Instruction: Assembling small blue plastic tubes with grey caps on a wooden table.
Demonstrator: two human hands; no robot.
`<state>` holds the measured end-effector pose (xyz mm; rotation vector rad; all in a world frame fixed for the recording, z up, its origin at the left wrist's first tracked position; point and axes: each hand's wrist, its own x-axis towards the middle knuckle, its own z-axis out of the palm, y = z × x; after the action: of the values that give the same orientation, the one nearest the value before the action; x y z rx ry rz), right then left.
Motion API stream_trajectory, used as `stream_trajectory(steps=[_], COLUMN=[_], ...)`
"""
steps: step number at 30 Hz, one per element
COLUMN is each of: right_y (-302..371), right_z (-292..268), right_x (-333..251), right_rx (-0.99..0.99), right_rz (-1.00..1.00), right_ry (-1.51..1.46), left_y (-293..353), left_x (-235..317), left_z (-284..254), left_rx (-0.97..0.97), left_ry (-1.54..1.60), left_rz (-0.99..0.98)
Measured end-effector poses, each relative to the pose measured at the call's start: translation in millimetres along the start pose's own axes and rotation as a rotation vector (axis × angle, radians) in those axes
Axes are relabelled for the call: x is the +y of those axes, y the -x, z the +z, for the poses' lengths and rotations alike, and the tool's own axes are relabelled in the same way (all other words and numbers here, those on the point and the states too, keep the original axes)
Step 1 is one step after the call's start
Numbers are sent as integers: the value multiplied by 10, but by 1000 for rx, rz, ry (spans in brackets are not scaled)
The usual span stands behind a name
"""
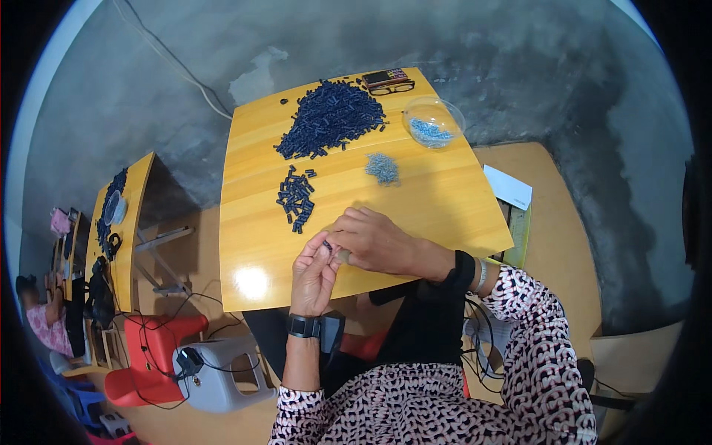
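Over the table's near edge, my left hand (314, 276) pinches a small black cylindrical piece (327, 245) between thumb and fingers. My right hand (371, 239) meets it there, its fingers curled in close to the piece. Whatever the right fingers hold is hidden. Beyond my hands lies a small group of black cylindrical pieces (296, 199), with a much larger heap of them (330, 119) behind it. To the right of that group is a little pile of small silvery metal parts (382, 169), too small to name.
The yellow wooden table (252, 259) holds a clear bowl (452, 111) of small bluish parts, eyeglasses (393, 89) and a dark box (384, 77). Red (148, 363) and grey stools (222, 382) with black cables stand left. Another person (48, 319) sits far left near a second table (141, 215).
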<state>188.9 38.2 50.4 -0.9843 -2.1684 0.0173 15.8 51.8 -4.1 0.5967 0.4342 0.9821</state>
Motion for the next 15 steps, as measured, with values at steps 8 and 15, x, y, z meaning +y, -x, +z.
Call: stream_trajectory(steps=[8, 15], right_y=[563, 614], right_z=[-483, -638], right_x=[920, 1200], right_rx=[99, 30], right_rz=[436, 604], right_ry=[28, -2], left_y=[1, 8], left_x=[-3, 11], left_z=[-25, 2], left_rx=[-31, -18], left_ry=[31, 6], left_rz=[-21, -35])
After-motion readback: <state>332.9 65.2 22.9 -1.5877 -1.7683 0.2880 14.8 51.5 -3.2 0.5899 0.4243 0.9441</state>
